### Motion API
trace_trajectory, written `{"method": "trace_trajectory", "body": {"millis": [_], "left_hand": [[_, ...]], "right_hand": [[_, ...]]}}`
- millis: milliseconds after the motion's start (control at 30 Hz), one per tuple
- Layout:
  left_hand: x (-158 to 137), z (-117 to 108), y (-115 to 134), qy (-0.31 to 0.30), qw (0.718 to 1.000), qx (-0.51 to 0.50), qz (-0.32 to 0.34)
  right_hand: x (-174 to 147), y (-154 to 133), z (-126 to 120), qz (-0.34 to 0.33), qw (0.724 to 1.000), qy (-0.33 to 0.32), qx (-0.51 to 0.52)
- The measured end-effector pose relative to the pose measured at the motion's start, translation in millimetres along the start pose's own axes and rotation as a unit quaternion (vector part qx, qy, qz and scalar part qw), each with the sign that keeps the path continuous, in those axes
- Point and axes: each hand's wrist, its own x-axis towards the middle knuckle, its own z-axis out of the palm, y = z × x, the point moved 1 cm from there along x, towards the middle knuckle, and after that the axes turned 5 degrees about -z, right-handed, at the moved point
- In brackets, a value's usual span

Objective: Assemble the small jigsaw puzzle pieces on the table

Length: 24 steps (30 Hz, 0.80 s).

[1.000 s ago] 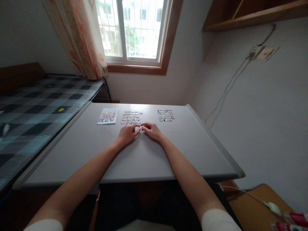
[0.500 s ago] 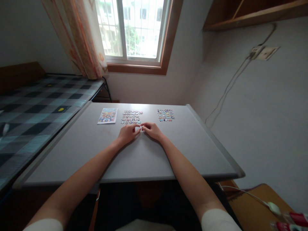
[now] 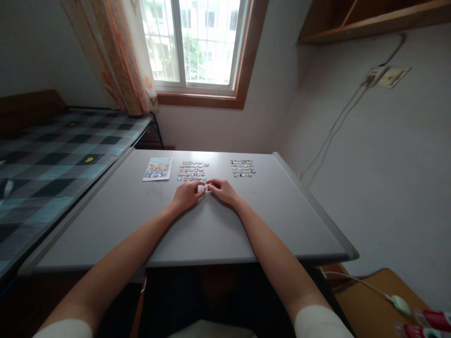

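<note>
My left hand (image 3: 188, 194) and my right hand (image 3: 221, 190) meet over the middle of the grey table (image 3: 211, 234). Both are closed, their fingertips pinching a small pale jigsaw puzzle piece (image 3: 206, 187) between them. Most of that piece is covered by the fingers. Just beyond my left hand, rows of loose puzzle pieces (image 3: 192, 171) lie on the tabletop. A second block of puzzle pieces (image 3: 242, 168) is laid out farther right, beyond my right hand. To the left of the rows lies a colourful picture sheet (image 3: 158, 169), flat on the table.
A bed with a checked cover (image 3: 70, 155) stands along the left side. The wall socket (image 3: 382, 76) on the right has cables hanging from it. A wooden stool (image 3: 373, 300) with a white plug and red-labelled bottles is at the lower right.
</note>
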Motion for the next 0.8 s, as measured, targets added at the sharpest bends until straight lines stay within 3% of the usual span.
{"method": "trace_trajectory", "body": {"millis": [800], "left_hand": [[-0.6,-1.7,1.5,-0.015,1.000,-0.001,0.000]], "right_hand": [[-1.0,-8.0,-0.8,-0.005,1.000,0.005,-0.030]]}}
